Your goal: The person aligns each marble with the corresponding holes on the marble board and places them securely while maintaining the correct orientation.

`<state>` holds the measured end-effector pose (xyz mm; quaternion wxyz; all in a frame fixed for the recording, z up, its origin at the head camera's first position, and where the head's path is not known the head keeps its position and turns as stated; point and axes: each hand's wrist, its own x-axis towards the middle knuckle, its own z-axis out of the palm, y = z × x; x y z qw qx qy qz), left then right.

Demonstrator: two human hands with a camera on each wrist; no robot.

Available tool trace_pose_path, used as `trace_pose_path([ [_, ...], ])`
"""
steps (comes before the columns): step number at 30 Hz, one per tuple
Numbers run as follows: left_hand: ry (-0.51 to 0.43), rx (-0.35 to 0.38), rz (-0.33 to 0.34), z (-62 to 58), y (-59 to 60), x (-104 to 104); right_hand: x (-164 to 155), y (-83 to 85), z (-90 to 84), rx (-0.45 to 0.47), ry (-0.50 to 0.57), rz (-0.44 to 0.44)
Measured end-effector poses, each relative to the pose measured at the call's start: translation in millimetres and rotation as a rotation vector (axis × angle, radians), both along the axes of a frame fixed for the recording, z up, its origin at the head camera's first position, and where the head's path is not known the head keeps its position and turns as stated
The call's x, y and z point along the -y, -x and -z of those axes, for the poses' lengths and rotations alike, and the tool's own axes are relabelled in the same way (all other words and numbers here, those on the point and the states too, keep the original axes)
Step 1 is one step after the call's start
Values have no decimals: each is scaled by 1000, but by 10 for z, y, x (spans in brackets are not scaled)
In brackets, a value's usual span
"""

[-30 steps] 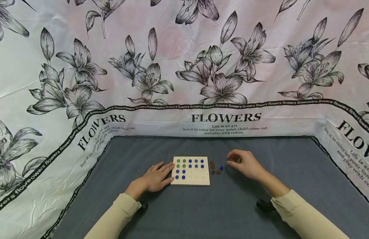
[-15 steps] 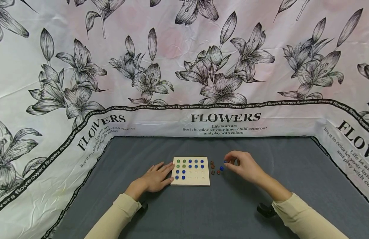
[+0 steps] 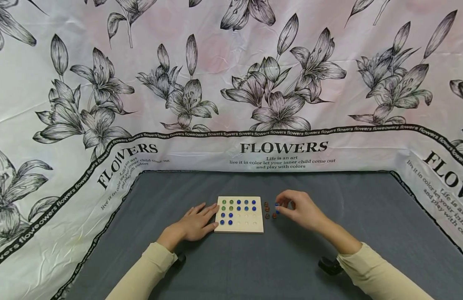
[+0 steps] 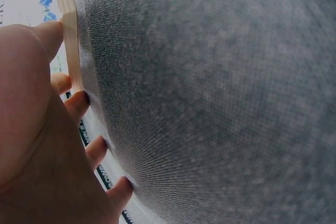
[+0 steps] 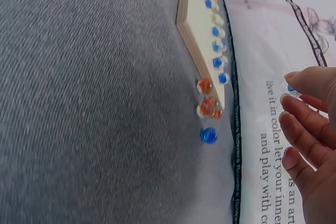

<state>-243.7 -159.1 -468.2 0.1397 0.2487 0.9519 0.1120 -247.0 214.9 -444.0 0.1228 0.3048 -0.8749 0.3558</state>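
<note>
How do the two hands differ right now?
The left hand lies flat with straight fingers against the wooden board; the right hand is raised, fingers curled, pinching a blue marble. Left holds nothing; right holds one marble. Both wear cream sleeves above the grey cloth.

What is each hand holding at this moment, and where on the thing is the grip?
The right hand pinches a blue marble between thumb and fingertip. The left hand holds nothing; its straight fingers rest against the left edge of the wooden board.

The peg board (image 3: 239,214) is pale, smooth, matt wood. The marbles (image 5: 209,135) are glossy glass. The surface (image 3: 291,258) wears grey, finely woven matt cloth; the floral backdrop (image 3: 231,83) looks creased with a slight sheen.
</note>
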Motion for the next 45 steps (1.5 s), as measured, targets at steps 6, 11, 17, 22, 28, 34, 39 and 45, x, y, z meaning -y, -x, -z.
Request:
trace_pose_path([
  [6,-3,-4,1,-17,-15,-13,83,-1,-19,-7,5,-25],
  [11,-13,-16,3,4,-12,-11,157,-9,-54,16,17,-45],
  [17,-17,-5,7,-43,0,-18,236,1,-85,12,15,-59],
  [22,-1,-6,-3,-41,4,-27,288,24,-78,-3,15,-66],
  [28,-10,-7,-8,-42,-4,-30,335,36,-54,10,14,-83],
  [34,-21,3,-3,-46,-8,-28,371,45,-19,38,15,-96],
  [39,-31,2,4,-47,-24,-25,400,58,15,46,18,-113],
  [45,-21,1,0,-64,-21,-29,457,67,26,72,16,-133],
])
